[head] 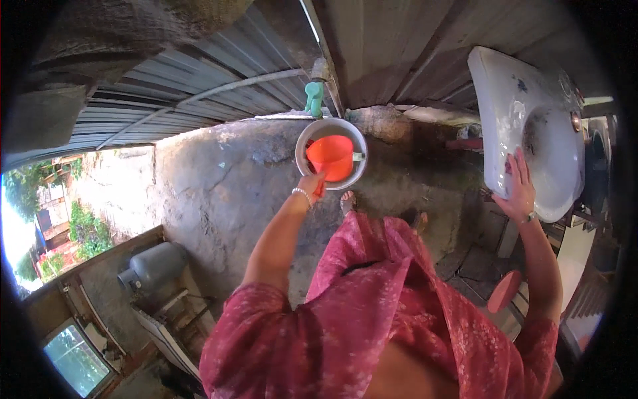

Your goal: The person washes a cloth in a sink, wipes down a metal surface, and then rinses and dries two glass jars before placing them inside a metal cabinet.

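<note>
My left hand [313, 187], with a pale beaded bracelet at the wrist, grips the near side of an orange plastic mug [333, 155]. The mug is over or inside the mouth of a grey bucket [363, 172], and how deep it sits cannot be told. A pale green piece [357, 156] shows beside it within the bucket's rim. Above the bucket's far rim is a green plastic tap [314, 97]. Off to the right, my right hand [519, 192] rests flat with fingers extended on the white washbasin [493, 119], near its bowl, holding nothing.
Stained concrete floor [224, 184] surrounds the bucket, and my sandalled foot [348, 200] is close to it. Corrugated metal sheets [199, 85] form the far wall. A grey gas cylinder [158, 265] lies at lower left in this view. A red round seat [504, 292] is below my right arm.
</note>
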The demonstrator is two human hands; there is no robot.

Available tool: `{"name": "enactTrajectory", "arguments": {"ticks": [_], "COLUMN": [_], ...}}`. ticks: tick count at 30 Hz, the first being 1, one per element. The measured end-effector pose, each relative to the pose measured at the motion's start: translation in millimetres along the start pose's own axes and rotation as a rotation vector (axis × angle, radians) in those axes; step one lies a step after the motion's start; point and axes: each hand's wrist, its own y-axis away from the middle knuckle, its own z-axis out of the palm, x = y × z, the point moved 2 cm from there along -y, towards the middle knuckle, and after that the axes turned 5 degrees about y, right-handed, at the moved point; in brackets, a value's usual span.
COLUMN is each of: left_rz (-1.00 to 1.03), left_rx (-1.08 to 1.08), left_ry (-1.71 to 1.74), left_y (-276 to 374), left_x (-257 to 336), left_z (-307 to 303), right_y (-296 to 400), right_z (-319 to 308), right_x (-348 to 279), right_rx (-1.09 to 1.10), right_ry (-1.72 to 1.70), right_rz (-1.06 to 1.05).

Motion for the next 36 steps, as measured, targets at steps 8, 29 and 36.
{"name": "enactTrajectory", "arguments": {"ticks": [8, 29, 36], "left_rz": [-0.173, -0.138, -0.214], "left_rx": [0.081, 0.149, 0.180], "left_ry": [-0.013, -0.726, -0.665], "left_y": [-97, -164, -187], "left_x": [14, 23, 36], "left_z": [61, -12, 8], "right_y": [5, 8, 5], "right_z": [15, 17, 18], "right_x": [12, 10, 14], "right_rx": [0.010, 0.075, 0.084], "right_ry": [0.022, 0.017, 0.049], "right_rz": [-0.041, -0.036, -0.107]}}
